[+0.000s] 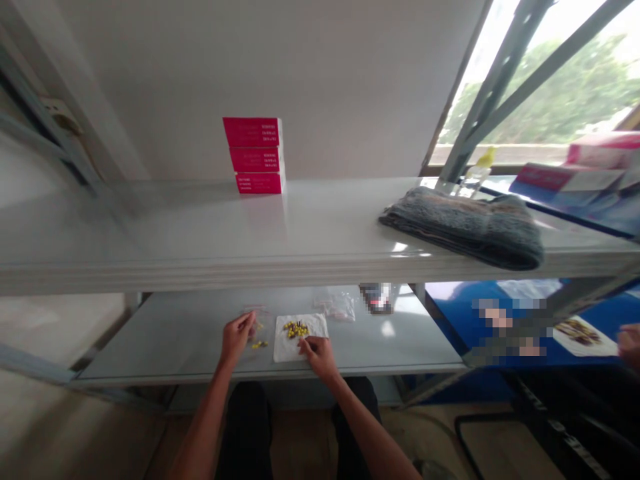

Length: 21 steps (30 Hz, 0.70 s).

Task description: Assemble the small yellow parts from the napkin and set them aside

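Observation:
On the lower shelf [175,340] lies a white cloth [287,348] with a heap of small yellow and dark pieces [297,329] on it. My right hand [319,354] rests on the cloth's right edge, fingers pinched at the heap's side. My left hand [235,335] is closed on a small clear plastic bag [258,319] left of the cloth. A few yellow pieces [259,345] lie at the bag's lower end; whether they are inside it I cannot tell.
More clear bags [336,305] lie behind the cloth. The upper shelf carries three stacked pink boxes [255,155] and a folded grey towel [465,225]. A blue table [460,320] stands at the right, with another person's hand [631,345] at its edge.

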Available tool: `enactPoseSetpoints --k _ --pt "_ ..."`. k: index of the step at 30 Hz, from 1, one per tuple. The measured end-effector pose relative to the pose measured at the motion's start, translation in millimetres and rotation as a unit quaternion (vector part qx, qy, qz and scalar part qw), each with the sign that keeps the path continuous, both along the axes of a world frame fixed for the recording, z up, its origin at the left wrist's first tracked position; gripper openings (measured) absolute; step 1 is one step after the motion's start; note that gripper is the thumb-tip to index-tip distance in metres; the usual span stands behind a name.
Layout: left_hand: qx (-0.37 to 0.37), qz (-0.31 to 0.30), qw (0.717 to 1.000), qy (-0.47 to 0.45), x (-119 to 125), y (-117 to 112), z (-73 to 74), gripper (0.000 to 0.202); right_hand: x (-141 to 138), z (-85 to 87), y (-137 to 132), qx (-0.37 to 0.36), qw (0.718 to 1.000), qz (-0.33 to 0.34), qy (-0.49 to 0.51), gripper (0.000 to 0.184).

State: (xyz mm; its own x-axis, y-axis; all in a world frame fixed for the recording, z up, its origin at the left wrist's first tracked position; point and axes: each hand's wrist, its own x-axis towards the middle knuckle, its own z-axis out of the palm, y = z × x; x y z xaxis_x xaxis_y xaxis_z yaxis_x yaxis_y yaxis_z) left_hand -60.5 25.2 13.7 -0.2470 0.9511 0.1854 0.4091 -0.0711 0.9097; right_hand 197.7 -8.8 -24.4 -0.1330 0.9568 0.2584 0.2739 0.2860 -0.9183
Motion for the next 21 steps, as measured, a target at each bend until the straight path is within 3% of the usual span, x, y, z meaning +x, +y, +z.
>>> enactPoseSetpoints --k 3,5,8,11,14,16,21 --pt "0.058 0.061 0.991 0.107 -25.3 18.0 2.9 0.049 -3.5 -1.5 -5.5 0.037 0.999 -0.036 -0.018 0.051" --pt "0.094 0.099 0.980 0.147 -27.6 14.5 -1.5 0.044 -6.0 -0.8 -7.6 0.070 0.994 -0.067 -0.041 0.049" --pt "0.159 0.111 0.956 0.221 -16.4 -15.7 -18.8 0.037 -4.5 7.4 2.0 0.110 0.983 -0.120 -0.087 0.045" --pt "0.192 0.115 0.945 0.240 -2.1 -56.5 -43.5 0.027 6.3 23.8 33.2 0.145 0.952 -0.186 -0.197 0.026" --pt "0.223 0.206 0.928 0.215 8.1 -84.7 -64.6 0.024 19.4 36.1 72.1 0.142 0.900 -0.171 -0.374 0.041" --pt "0.236 0.218 0.924 0.207 13.3 -94.0 -72.5 0.024 24.7 36.4 90.5 0.112 0.873 -0.132 -0.455 0.034" --pt "0.240 0.218 0.929 0.177 23.1 -105.3 -70.6 0.022 29.4 21.1 100.9 0.108 0.874 -0.100 -0.463 0.032"
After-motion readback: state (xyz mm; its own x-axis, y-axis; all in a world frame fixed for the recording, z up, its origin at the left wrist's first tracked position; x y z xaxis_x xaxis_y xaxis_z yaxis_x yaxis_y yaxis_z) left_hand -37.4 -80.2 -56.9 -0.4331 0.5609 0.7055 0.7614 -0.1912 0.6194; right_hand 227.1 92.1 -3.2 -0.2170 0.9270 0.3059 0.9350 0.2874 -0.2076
